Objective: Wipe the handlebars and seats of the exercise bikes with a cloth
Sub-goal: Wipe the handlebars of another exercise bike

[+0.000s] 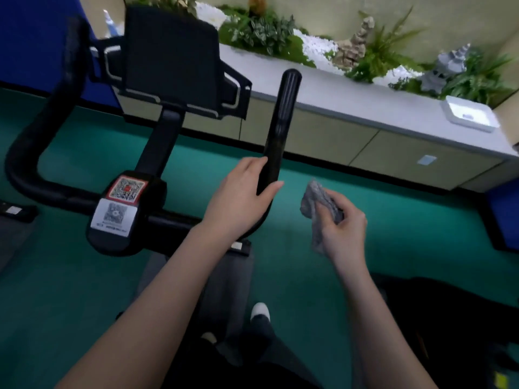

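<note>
Gripping the lower stretch of the black ribbed upright right handlebar (280,122) with the left hand (241,195): fingers curled behind the bar, thumb laid across its front. Pinching a crumpled grey cloth (316,203) in the right hand (344,228), thumb and curled fingers bunched round it, in the air just beside that bar, to its right, not touching it.

Judging by that gap, between strokes or about to begin on this bar; no sheen or streak legible through the blur to tell wiped from unwiped. Seemingly left to do: this bar, the curved black tubular left handlebar (21,155) on the bike's far side, and the seat, out of view here. Impossible to tell whether other bikes have been done.

Outward from the hands: at the middle of the crossbar, a black stem block with red-framed and white QR stickers (123,203); above it, the back of a black rectangular console (171,57). Beyond, along a long grey ledge (351,99) over beige cabinet fronts, green leafy plants (266,32), white pebbles (320,49) and a grey stone pagoda ornament (446,70); at the ledge's right end, a shallow white tray (469,115). Underfoot, green floor (84,153) and one white shoe toe (259,310). Toward the lower right, a dark bulky shape, too murky to name.

Nothing between cloth and bar; only the gripping left hand covering the bar's lower part, likely needing to shift before that stretch can be wiped.
</note>
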`<action>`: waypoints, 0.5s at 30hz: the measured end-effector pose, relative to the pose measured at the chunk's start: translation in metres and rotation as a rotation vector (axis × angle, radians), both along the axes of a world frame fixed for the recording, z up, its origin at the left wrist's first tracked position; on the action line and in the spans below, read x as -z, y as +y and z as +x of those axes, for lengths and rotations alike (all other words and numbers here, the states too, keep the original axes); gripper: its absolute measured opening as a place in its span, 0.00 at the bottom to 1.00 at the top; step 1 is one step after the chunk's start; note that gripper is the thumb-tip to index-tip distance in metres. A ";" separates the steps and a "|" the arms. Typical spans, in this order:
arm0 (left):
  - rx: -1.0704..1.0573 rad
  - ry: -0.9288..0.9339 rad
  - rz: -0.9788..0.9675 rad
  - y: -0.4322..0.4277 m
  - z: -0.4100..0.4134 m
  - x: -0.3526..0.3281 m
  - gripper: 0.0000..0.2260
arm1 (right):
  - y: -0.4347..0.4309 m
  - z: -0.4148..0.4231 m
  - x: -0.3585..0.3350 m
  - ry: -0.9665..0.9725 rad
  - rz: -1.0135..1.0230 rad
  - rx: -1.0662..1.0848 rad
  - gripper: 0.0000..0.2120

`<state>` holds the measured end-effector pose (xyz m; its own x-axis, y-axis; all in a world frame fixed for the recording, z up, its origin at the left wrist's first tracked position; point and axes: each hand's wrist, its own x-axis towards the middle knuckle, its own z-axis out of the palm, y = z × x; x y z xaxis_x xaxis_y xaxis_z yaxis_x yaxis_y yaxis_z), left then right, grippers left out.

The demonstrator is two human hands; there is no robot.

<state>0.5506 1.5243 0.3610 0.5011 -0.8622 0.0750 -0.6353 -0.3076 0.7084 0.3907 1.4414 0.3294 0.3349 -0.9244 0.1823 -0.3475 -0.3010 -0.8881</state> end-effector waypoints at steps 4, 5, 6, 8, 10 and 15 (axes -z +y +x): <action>0.030 -0.104 0.002 0.012 -0.006 -0.005 0.23 | 0.016 -0.031 0.007 -0.011 0.042 0.046 0.12; 0.036 -0.137 0.001 0.014 -0.009 -0.007 0.23 | 0.020 -0.037 0.008 -0.024 0.057 0.048 0.12; 0.044 -0.177 0.001 0.017 -0.014 -0.008 0.23 | 0.022 -0.043 0.010 -0.032 0.072 0.052 0.13; 0.063 -0.281 0.001 0.022 -0.025 -0.011 0.22 | 0.024 -0.056 0.013 -0.027 0.090 0.055 0.12; 0.077 -0.358 -0.016 0.023 -0.040 -0.012 0.20 | 0.023 -0.070 0.015 -0.031 0.108 0.057 0.11; 0.154 -0.377 -0.003 0.002 -0.105 0.000 0.18 | 0.009 -0.129 0.015 -0.052 0.147 0.070 0.10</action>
<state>0.4460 1.5263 0.3612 0.3027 -0.9246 0.2315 -0.8891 -0.1864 0.4180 0.2619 1.4503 0.3145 0.2621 -0.9633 0.0587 -0.3154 -0.1430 -0.9381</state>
